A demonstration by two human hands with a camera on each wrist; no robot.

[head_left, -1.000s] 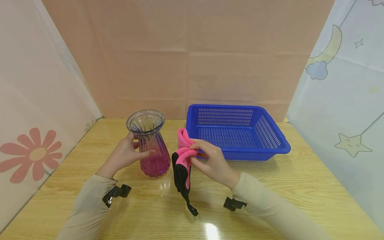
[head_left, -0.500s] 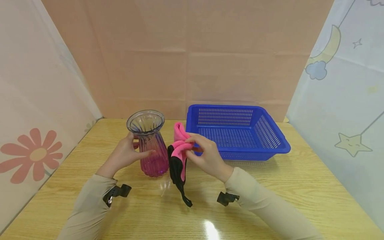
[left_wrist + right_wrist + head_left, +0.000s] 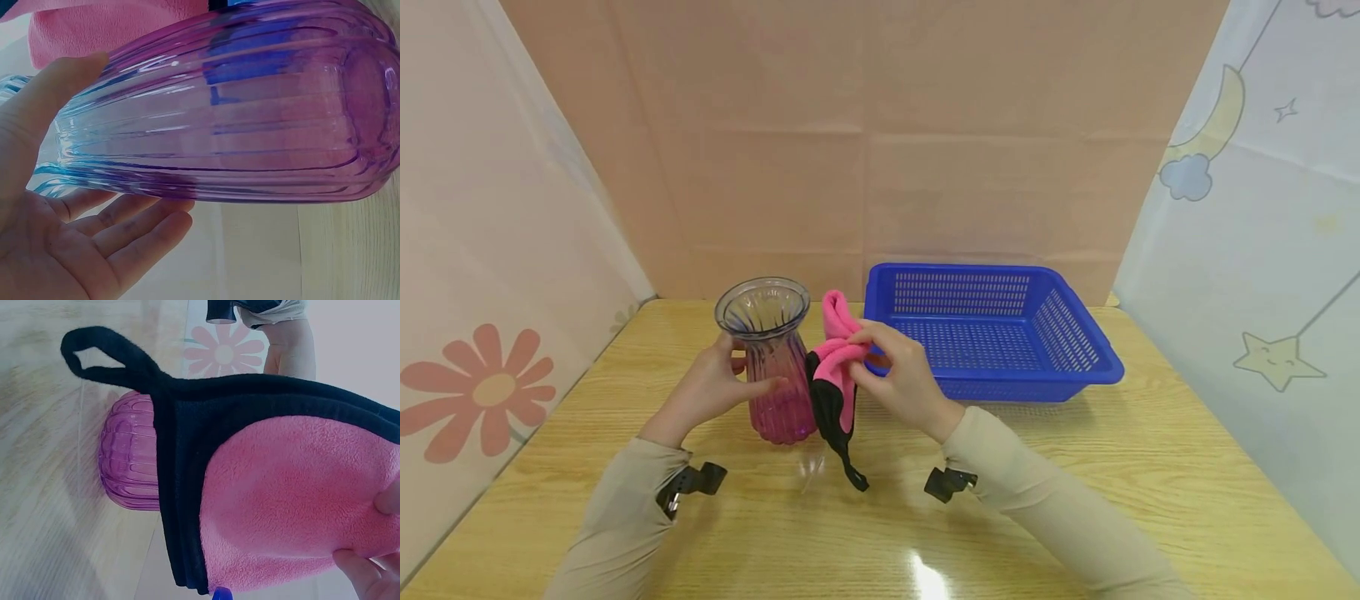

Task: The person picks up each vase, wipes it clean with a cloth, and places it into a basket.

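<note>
A ribbed glass vase [image 3: 778,392], clear blue at its flared rim and pink-purple below, stands upright on the table. My left hand [image 3: 703,387] grips it from the left, thumb in front and fingers behind; the left wrist view shows the thumb and fingers on opposite sides of the glass [image 3: 237,125]. Between thumb and fingers, my right hand [image 3: 902,375] pinches a folded pink cleaning cloth [image 3: 838,354] with black edging and a hanging loop. The cloth is right beside the vase's right side and covers part of it in the right wrist view; whether they touch I cannot tell.
A blue perforated plastic basket [image 3: 992,383] stands at the back right, just behind my right hand. The wooden table [image 3: 760,542] meets a peach backdrop at the back and patterned side panels left and right.
My right hand has moved left and slightly away from me, bringing the cloth up beside the vase. The left hand and the vase have stayed in place.
</note>
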